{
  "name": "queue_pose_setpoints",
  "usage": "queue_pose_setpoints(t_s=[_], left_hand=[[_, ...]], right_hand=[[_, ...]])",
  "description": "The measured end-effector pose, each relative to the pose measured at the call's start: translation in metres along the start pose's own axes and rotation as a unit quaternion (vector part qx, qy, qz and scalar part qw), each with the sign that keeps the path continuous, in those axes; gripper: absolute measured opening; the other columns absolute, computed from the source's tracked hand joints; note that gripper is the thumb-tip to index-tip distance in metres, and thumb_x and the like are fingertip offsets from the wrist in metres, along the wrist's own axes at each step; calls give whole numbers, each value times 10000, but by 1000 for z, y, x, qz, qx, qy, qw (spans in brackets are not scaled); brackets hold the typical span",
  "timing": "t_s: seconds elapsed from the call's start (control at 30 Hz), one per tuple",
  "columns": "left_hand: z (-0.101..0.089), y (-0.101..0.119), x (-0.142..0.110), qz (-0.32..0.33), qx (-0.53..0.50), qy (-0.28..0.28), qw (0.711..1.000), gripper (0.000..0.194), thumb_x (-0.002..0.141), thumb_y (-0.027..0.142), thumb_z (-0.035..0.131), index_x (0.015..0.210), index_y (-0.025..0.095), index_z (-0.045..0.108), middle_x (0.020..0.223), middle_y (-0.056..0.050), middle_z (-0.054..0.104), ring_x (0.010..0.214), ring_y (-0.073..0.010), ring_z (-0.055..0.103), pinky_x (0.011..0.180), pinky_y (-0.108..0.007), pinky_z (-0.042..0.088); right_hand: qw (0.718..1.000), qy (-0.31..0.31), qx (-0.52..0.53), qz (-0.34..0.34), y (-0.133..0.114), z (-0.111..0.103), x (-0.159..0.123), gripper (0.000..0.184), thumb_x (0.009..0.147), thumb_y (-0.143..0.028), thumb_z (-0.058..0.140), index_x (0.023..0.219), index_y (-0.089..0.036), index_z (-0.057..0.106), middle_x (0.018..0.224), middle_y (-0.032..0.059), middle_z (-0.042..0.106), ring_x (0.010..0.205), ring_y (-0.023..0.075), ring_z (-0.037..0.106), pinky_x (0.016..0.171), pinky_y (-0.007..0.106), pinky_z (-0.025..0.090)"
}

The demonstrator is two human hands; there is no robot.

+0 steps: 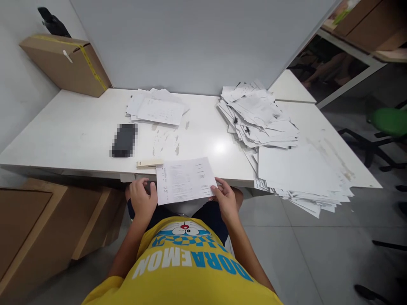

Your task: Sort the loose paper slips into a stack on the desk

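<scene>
My right hand (225, 200) pinches the right edge of a printed sheet of paper (182, 180), thumb on top. The sheet lies tilted across the table's front edge, its near part out over my lap. Just beside its left edge is my left hand (143, 198), fingers bent and thumb held apart, with nothing visible between them. A cream, bar-shaped object (149, 164), perhaps a stapler, rests at the front edge, touching or partly under the sheet's upper left corner.
On the white table (79, 131) are a blurred-out dark object (124, 140), a small paper stack (160, 109), a tall messy pile (254, 112) and a spread stack (295, 173) overhanging the front edge. Cardboard boxes (63, 63) stand left. A green stool (389, 120) is right.
</scene>
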State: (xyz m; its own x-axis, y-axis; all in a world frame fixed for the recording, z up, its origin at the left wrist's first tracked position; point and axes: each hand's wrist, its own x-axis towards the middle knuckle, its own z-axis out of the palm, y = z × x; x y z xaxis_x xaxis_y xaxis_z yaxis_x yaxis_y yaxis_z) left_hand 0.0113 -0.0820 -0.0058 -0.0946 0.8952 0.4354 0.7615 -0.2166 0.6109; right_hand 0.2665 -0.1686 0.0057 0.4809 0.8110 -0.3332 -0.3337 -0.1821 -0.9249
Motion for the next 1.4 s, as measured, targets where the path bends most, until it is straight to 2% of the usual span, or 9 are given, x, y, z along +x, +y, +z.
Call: queue_pose_setpoints(t_s=[0.07, 0.2, 0.27, 0.4, 0.53, 0.67, 0.93, 1.17, 1.4], left_hand=[[-3, -3, 13, 138, 76, -1, 988, 353, 884, 280, 541, 1192, 135, 632, 1167, -180, 673, 1153, -324, 594, 1012, -493, 434], [0, -12, 38, 333, 130, -102, 929, 615, 888, 162, 490, 1499, 202, 430, 1492, -112, 528, 1430, -312, 421, 1190, -489, 279], [2, -17, 46, 380, 133, -129, 906, 691, 891, 130, 458, 1563, 206, 316, 1538, -95, 477, 1458, -290, 395, 1218, -467, 252], [7, -28, 53, 431, 138, -131, 882, 740, 900, 85, 414, 1598, 167, 182, 1553, -116, 446, 1474, -268, 375, 1229, -438, 252], [15, -37, 58, 452, 141, -119, 873, 719, 922, 114, 434, 1595, 140, 184, 1538, -149, 459, 1473, -280, 376, 1224, -452, 257], [28, -42, 59, 465, 130, -45, 875, 680, 948, 211, 484, 1578, 124, 244, 1433, -170, 576, 1404, -296, 473, 1186, -454, 306], [54, -55, 64, 457, 77, 41, 885, 546, 949, 209, 487, 1490, 159, 441, 1314, -145, 673, 1263, -234, 602, 1119, -376, 350], [83, -76, 68, 470, 98, 137, 866, 461, 929, 193, 570, 1384, 268, 567, 1189, -57, 745, 1076, -209, 700, 1064, -361, 368], [101, -98, 65, 381, 30, 64, 922, 325, 958, 297, 519, 1259, 315, 642, 1114, -63, 768, 1090, -252, 693, 1096, -476, 338]], right_hand=[[1000, 5, 3, 4, 2, 0, 1, 581, 653, -500, 800, 1113, -199, 613, 721, -1, 701, 572, 165, 620, 488, 298, 530], [1000, 13, 13, 8, 6, 3, 4, 558, 652, -481, 794, 1096, -195, 613, 658, -30, 663, 493, 124, 551, 467, 274, 494], [1000, 15, 25, 5, 9, 5, 5, 548, 653, -467, 797, 1091, -194, 612, 641, -38, 650, 484, 115, 534, 465, 264, 480], [998, 23, 50, 1, 17, 7, 8, 537, 656, -459, 802, 1084, -193, 618, 644, -34, 645, 495, 118, 540, 471, 263, 480], [997, 16, 71, 9, 21, 8, 9, 524, 662, -451, 813, 1080, -194, 627, 681, -17, 659, 514, 119, 539, 461, 260, 467], [996, -11, 81, 26, 20, 9, 9, 496, 674, -434, 818, 1071, -192, 646, 687, -15, 665, 493, 98, 512, 472, 248, 454], [996, -3, 76, 46, 9, 12, 12, 497, 621, -443, 842, 1011, -187, 668, 576, -37, 622, 470, 109, 516, 474, 256, 462], [997, 10, 71, 39, 4, 15, 11, 478, 642, -464, 823, 996, -180, 673, 592, -32, 636, 482, 107, 539, 472, 246, 471], [1000, 14, 14, 8, 8, 12, 10, 450, 707, -496, 755, 1033, -199, 667, 585, -29, 624, 488, 139, 555, 478, 274, 485]])
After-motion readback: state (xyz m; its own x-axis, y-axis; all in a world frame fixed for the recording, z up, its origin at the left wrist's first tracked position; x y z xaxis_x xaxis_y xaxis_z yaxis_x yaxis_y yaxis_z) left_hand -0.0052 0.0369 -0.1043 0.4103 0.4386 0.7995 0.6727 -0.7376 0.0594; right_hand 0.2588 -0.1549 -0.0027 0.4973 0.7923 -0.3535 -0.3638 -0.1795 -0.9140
